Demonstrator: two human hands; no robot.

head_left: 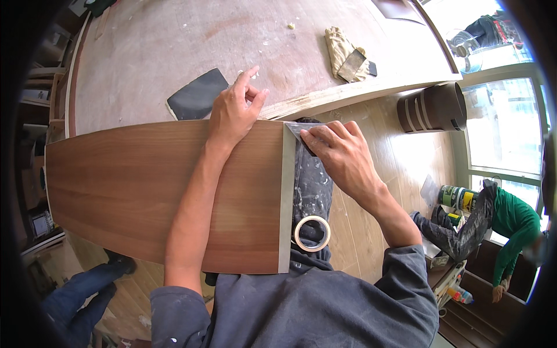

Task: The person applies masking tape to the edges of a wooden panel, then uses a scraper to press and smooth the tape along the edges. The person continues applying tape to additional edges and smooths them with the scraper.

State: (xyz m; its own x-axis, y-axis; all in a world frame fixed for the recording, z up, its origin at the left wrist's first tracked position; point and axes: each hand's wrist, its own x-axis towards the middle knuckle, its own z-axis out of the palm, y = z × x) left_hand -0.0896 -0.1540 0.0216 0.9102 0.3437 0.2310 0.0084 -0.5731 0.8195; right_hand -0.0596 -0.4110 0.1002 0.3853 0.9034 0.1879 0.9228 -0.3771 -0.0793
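A wood-grain panel point(133, 191) lies across my lap, its far side against the worktable. A pale grey strip point(287, 203) runs down its right edge. My right hand point(339, 148) pinches a thin, greyish scraper point(295, 129) against the far right corner of that strip; its dark grip is partly hidden by the fingers. Over the far edge of the panel, my left hand point(235, 110) has its index finger and thumb stretched apart and holds nothing. The left forearm crosses the panel. A roll of masking tape point(296, 235) rests by my paint-spotted trouser leg point(313, 180).
On the worktable point(145, 46) lie a black sheet point(198, 94), probably sandpaper, and a beige cloth point(339, 49) with a flat dark block point(351, 65). A brown cylinder point(432, 109) stands to the right. One person in green point(516, 220) bends at right; another person's legs point(81, 296) show lower left.
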